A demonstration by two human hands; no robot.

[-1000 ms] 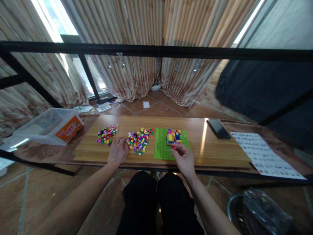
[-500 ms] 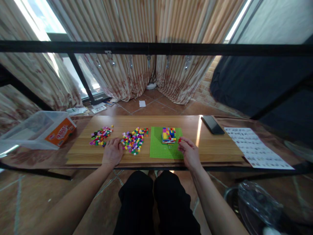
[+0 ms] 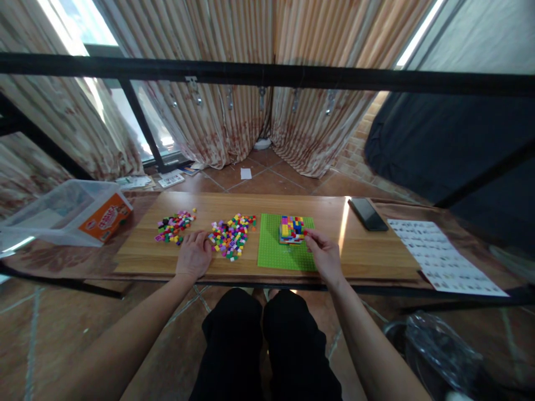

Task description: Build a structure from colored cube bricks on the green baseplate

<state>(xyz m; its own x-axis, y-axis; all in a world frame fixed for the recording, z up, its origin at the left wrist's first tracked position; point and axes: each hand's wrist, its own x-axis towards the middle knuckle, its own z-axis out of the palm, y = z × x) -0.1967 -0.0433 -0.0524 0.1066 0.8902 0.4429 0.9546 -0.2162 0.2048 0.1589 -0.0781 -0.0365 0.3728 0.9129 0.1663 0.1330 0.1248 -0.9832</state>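
Note:
A small multicoloured brick structure [image 3: 291,230] stands on the green baseplate [image 3: 270,253]. My right hand [image 3: 324,252] is at its right side, thumb and fingers pinched on a small red brick [image 3: 306,233] that is close to the structure's upper right edge; whether they touch I cannot tell. My left hand [image 3: 194,254] rests on the table with its fingers stretched out, apart from any brick in its grasp. Just right of it lies a pile of loose coloured bricks [image 3: 229,236], and beyond its fingertips is a second loose pile [image 3: 175,225].
The wooden tabletop [image 3: 142,256] carries a dark phone [image 3: 368,214] at the right. A printed sheet [image 3: 445,256] lies at the right end. At the left stands a clear plastic box [image 3: 67,214] with an orange label. A black metal bar [image 3: 267,73] crosses beyond the table.
My right hand has brought the red brick leftward and up to the structure's side. My left hand stays in place beside the piles. The whole view has shifted slightly.

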